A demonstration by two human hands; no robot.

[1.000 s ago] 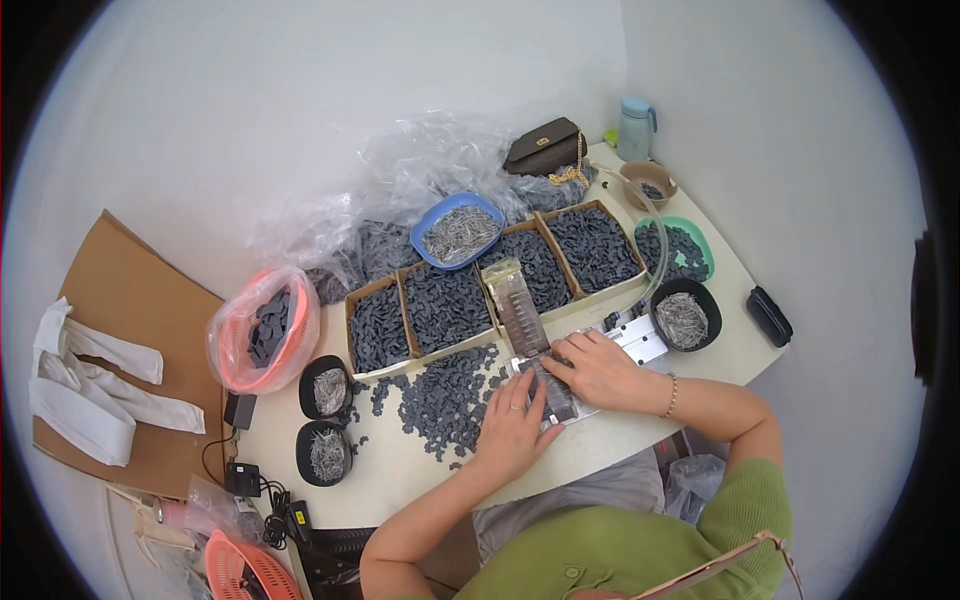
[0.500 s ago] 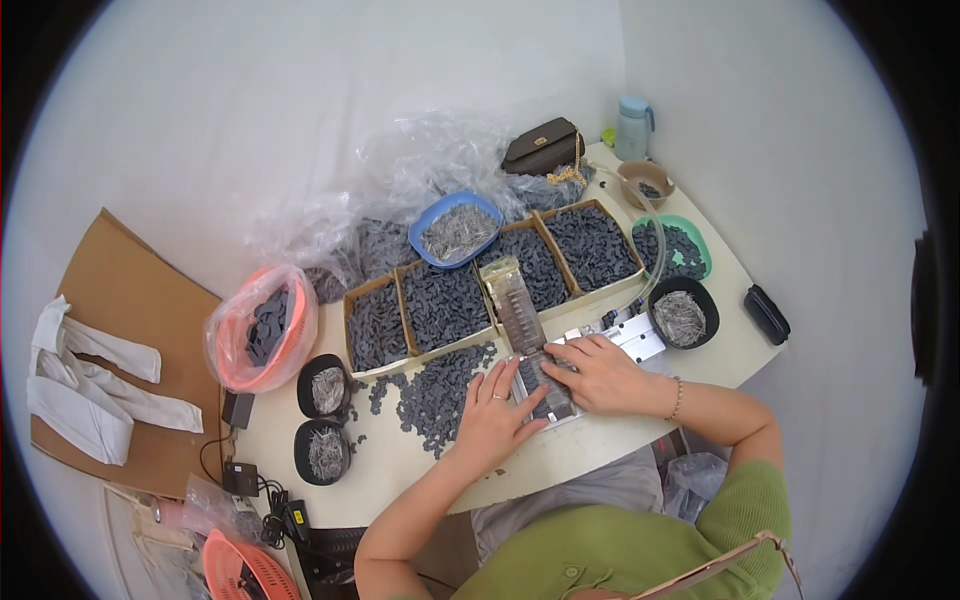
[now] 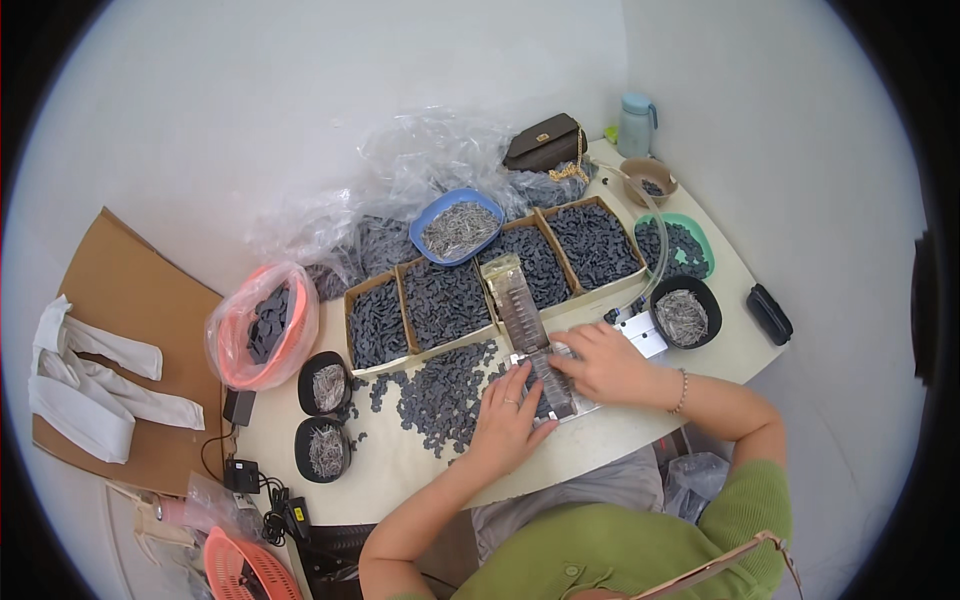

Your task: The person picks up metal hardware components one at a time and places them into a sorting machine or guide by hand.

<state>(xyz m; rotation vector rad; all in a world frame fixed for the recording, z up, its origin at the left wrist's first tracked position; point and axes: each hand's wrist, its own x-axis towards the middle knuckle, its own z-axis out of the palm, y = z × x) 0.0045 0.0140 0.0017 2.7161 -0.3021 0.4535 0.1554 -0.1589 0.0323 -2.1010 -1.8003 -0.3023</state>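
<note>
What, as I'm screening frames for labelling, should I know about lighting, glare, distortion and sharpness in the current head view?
Head view: soft, fairly even light, with pale highlights on the clear plastic; head view: black, rounded fisheye corners; head view: left hand and right hand show no obvious motion blur; head view: scattered dark parts lack fine detail.

"Where does it look from?"

"The worker's head: down over the left hand (image 3: pixel 507 418) and right hand (image 3: pixel 608 368), across the table (image 3: pixel 375 490) to the wall (image 3: pixel 400 60) beyond them."

"How near?"

"Well back, wide enough for the shirt (image 3: pixel 560 545) behind the hands; far to either side, shapes probably look bent."
</note>
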